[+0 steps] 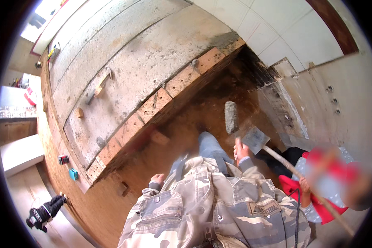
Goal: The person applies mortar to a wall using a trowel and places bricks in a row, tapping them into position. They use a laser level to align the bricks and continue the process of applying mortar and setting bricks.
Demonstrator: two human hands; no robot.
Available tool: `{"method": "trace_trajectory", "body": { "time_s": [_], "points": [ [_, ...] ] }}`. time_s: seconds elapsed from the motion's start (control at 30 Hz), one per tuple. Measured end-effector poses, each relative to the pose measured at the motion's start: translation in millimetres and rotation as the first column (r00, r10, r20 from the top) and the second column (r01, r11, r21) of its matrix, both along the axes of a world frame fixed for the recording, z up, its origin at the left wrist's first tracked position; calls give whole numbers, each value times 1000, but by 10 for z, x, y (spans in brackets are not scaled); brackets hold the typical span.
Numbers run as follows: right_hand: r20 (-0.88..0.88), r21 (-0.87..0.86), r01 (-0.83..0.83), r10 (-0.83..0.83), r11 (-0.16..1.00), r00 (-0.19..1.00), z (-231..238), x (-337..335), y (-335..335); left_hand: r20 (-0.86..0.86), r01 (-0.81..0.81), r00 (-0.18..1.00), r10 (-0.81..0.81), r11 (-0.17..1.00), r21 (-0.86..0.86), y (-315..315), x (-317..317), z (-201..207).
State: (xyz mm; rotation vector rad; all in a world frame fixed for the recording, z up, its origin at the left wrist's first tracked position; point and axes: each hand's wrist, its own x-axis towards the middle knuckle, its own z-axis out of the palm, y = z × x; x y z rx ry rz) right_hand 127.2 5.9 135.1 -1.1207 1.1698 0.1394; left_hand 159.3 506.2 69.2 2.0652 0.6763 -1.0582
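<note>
My right hand is closed around the handle of what looks like a trowel, its blade heaped with lumpy grey mortar. Close beside it is the square metal blade of a shovel, whose long handle is held by another person's hand at the right. My left hand hangs by my left side, and its fingers are too small and blurred to read. Ahead of me runs a row of reddish perforated bricks along the edge of a grey concrete slab. A lump of mortar sits on that row.
On the slab lie a hammer-like tool and a small wooden block. A loose brick lies on the brown floor. A red-and-black device and a teal box stand at the left corner. White tiles cover the far wall.
</note>
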Motion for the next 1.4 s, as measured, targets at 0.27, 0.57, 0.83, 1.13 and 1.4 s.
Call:
{"method": "trace_trajectory", "body": {
  "time_s": [0.27, 0.57, 0.83, 1.13, 1.4],
  "points": [
    [-129, -53, -474, 464, 879, 876, -115, 1278, -689, 189, -234, 942, 276, 947, -219, -977, 161, 145],
    [-272, -579, -791, 869, 195, 414, -188, 3363, -1584, 46, -516, 855, 517, 856, -34, -968, -182, 324],
    [-606, -664, -595, 792, -453, 74, 213, 5258, -2145, -169, -868, 473, 865, 490, 79, -948, -392, 557],
    [-472, -775, -570, 850, -273, 234, 1, 5086, -2189, -23, -405, 913, 407, 912, 68, -1632, 616, 534],
    [-482, -597, -788, 718, 150, 502, -771, 4024, -1702, -108, -570, 822, 560, 805, -163, -1649, 1454, 451]
  ]
}}
